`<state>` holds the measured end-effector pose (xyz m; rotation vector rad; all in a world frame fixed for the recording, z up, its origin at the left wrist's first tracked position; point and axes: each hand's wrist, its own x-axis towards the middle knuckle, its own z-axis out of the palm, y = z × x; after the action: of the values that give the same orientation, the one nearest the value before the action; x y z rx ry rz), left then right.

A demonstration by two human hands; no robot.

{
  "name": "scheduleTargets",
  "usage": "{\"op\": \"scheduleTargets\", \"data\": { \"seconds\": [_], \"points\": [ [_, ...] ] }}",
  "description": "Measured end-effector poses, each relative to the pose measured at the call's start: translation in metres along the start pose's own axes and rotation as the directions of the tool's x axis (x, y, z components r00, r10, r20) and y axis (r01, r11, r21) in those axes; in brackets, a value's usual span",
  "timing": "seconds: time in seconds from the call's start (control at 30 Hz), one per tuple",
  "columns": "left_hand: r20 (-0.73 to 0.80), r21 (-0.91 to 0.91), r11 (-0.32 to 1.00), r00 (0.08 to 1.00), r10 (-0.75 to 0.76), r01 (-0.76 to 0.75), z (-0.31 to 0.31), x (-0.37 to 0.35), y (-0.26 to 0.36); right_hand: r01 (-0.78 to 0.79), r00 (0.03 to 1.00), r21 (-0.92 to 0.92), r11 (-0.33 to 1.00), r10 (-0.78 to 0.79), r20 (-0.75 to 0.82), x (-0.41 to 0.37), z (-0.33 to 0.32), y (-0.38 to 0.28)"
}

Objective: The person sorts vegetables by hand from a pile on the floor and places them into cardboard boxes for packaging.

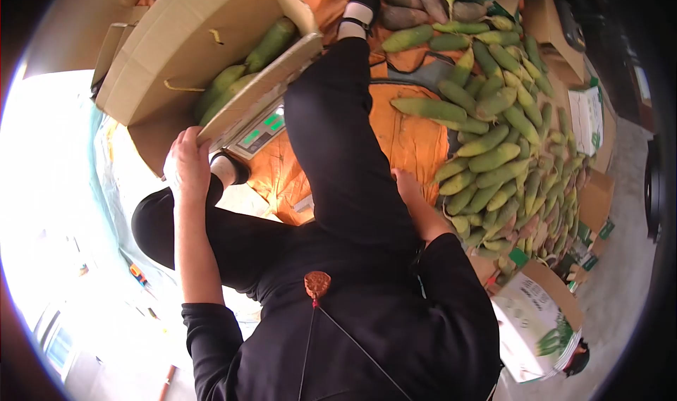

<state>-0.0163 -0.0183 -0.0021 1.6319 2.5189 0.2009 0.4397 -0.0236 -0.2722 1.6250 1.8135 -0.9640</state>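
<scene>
My left hand (187, 163) grips the near corner of an open cardboard box (159, 70), its fingers bent over the rim. Inside the box lie several long green radishes (270, 45). Below the box's side shows a scale (261, 130) with lit green digits. My right hand (405, 184) hangs low beside my right thigh, over an orange cloth (412, 137); its fingers are mostly hidden by the leg, so I cannot see whether it holds anything. A large pile of green radishes (497, 158) spreads on the floor just to the right of that hand.
Darker, purplish radishes (412, 5) lie at the top of the pile. A printed white carton (532, 323) stands at the lower right, and another cardboard box (553, 38) is at the upper right. My legs (335, 126) stretch between the box and the pile.
</scene>
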Motion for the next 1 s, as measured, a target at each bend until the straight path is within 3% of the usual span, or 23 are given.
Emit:
{"op": "scheduleTargets", "data": {
  "seconds": [0.1, 0.23, 0.33, 0.43, 0.5, 0.6, 0.67, 0.77, 0.83, 0.87, 0.97, 1.0],
  "points": [
    [-0.008, 0.017, 1.000, 1.000, -0.018, 0.019, -0.002, -0.001, 0.003, 0.095, 0.995, -0.124, 0.988, -0.096, 0.003, -0.013, -0.017, -0.017],
    [0.007, 0.025, 1.000, 1.000, 0.012, -0.012, -0.004, 0.000, 0.002, 0.113, 0.993, -0.158, 0.981, -0.114, 0.001, -0.012, -0.015, -0.006],
    [-0.001, 0.023, 1.000, 1.000, 0.010, -0.010, -0.004, 0.000, 0.000, 0.163, 0.973, -0.038, 0.986, -0.168, -0.161, -0.003, -0.009, 0.009],
    [-0.003, 0.013, 1.000, 1.000, 0.010, -0.010, -0.004, 0.000, -0.001, 0.057, 0.984, -0.131, 0.990, -0.078, -0.163, 0.002, -0.031, 0.013],
    [-0.010, 0.018, 1.000, 1.000, 0.000, 0.001, -0.004, 0.000, -0.001, 0.218, 0.867, 0.081, 0.973, -0.154, -0.474, 0.000, -0.053, 0.013],
    [0.031, 0.012, 1.000, 0.999, -0.015, 0.015, -0.007, 0.000, 0.001, 0.302, 0.797, 0.215, 0.929, -0.123, -0.591, -0.011, -0.130, -0.015],
    [0.019, 0.006, 1.000, 1.000, -0.013, 0.013, -0.006, -0.002, 0.000, 0.449, 0.705, 0.323, 0.833, -0.108, -0.701, -0.027, -0.188, -0.050],
    [-0.020, -0.003, 1.000, 1.000, -0.006, 0.006, -0.003, -0.001, -0.003, 0.636, 0.511, 0.228, 0.737, -0.182, -0.840, -0.074, -0.277, -0.115],
    [-0.003, 0.007, 1.000, 1.000, -0.002, 0.002, -0.002, -0.001, -0.004, 0.823, 0.421, 0.259, 0.506, -0.236, -0.876, -0.099, -0.320, -0.151],
    [-0.008, 0.004, 1.000, 1.000, -0.002, 0.002, -0.003, -0.001, -0.004, 0.858, 0.372, 0.226, 0.460, -0.256, -0.892, -0.115, -0.337, -0.172],
    [-0.028, -0.005, 1.000, 1.000, 0.012, -0.012, -0.002, -0.002, -0.004, 0.957, 0.126, 0.001, 0.289, -0.414, -0.902, -0.152, -0.371, -0.242],
    [-0.027, 0.008, 1.000, 0.999, 0.022, -0.022, -0.001, -0.002, -0.005, 0.950, 0.057, -0.091, 0.298, -0.451, -0.891, -0.153, -0.375, -0.260]
  ]
}}
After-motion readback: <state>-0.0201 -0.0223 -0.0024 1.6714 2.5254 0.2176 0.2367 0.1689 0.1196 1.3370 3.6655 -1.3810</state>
